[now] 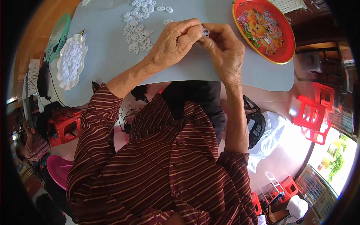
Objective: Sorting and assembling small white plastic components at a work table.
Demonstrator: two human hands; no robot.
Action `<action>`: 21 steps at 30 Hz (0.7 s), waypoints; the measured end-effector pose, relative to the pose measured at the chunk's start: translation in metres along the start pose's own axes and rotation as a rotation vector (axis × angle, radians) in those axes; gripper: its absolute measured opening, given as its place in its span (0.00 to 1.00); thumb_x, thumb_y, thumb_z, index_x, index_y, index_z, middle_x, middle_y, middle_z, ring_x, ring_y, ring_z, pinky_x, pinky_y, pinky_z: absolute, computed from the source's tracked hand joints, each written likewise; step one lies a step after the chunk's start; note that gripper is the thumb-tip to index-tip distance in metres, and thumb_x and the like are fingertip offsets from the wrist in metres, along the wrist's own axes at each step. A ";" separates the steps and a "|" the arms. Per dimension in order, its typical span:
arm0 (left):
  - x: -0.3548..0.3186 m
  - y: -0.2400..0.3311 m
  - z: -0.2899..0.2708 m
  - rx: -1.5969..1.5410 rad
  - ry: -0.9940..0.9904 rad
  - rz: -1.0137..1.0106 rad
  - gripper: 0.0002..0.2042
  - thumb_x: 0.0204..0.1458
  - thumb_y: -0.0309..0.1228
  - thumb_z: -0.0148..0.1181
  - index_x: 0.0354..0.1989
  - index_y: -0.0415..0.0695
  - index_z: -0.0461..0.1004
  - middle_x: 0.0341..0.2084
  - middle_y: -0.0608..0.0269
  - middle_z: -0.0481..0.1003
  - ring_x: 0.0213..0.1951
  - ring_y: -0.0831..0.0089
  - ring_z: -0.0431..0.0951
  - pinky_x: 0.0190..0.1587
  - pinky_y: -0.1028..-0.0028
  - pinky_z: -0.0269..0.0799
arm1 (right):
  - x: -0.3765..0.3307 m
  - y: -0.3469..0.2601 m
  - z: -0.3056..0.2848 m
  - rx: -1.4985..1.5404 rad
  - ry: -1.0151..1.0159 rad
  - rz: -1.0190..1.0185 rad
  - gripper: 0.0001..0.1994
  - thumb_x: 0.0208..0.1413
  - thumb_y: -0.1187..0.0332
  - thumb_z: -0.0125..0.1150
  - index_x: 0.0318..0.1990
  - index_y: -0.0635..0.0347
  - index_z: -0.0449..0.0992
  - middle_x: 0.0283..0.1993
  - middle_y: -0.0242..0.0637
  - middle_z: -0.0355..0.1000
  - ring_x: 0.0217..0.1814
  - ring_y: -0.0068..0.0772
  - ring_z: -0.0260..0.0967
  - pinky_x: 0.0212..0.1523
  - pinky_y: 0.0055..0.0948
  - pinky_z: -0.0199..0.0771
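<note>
My left hand [176, 41] and my right hand [225, 52] meet above the pale blue-grey table [108, 56]. Both pinch one small white plastic piece [205, 32] between their fingertips. Just beyond my left hand lies a loose pile of several small white plastic pieces [138, 28]. My forearms come up from the striped dark red shirt at the bottom.
A red round tray [285, 41] with a flowered pattern and a few white pieces sits at the right. A white scalloped dish [71, 60] full of white pieces stands at the left, by a green basket [60, 33]. Red plastic stools [313, 116] stand on the floor.
</note>
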State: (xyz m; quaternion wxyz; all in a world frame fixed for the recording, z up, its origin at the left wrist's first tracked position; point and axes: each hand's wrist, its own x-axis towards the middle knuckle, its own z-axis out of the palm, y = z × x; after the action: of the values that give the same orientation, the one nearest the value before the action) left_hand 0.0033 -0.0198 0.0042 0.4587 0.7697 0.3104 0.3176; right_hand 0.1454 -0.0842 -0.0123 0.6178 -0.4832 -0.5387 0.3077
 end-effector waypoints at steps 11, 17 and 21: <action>-0.003 0.005 0.005 -0.075 0.032 0.084 0.14 0.58 0.34 0.45 0.22 0.40 0.60 0.12 0.69 0.55 0.17 0.83 0.55 0.19 0.76 0.54 | -0.002 -0.010 -0.002 -0.164 -0.016 -0.083 0.10 0.46 0.80 0.64 0.37 0.67 0.72 0.29 0.37 0.76 0.32 0.25 0.75 0.33 0.22 0.73; 0.001 0.002 0.000 -0.001 0.009 0.017 0.14 0.58 0.38 0.46 0.28 0.38 0.66 0.13 0.68 0.60 0.18 0.81 0.58 0.22 0.77 0.56 | -0.001 -0.003 -0.002 0.184 -0.004 0.120 0.09 0.50 0.80 0.61 0.40 0.66 0.74 0.32 0.35 0.75 0.36 0.23 0.73 0.39 0.20 0.73; 0.000 0.006 0.001 0.053 0.029 0.066 0.13 0.58 0.36 0.47 0.29 0.38 0.68 0.13 0.68 0.60 0.18 0.81 0.58 0.22 0.77 0.56 | 0.000 -0.005 -0.005 0.265 -0.021 0.186 0.11 0.52 0.80 0.59 0.44 0.66 0.73 0.35 0.35 0.74 0.38 0.22 0.72 0.42 0.21 0.73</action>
State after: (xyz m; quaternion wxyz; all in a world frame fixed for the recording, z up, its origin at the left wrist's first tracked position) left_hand 0.0058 -0.0225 0.0091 0.4227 0.7868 0.2998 0.3353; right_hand 0.1492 -0.0870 -0.0070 0.6393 -0.4421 -0.4526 0.4371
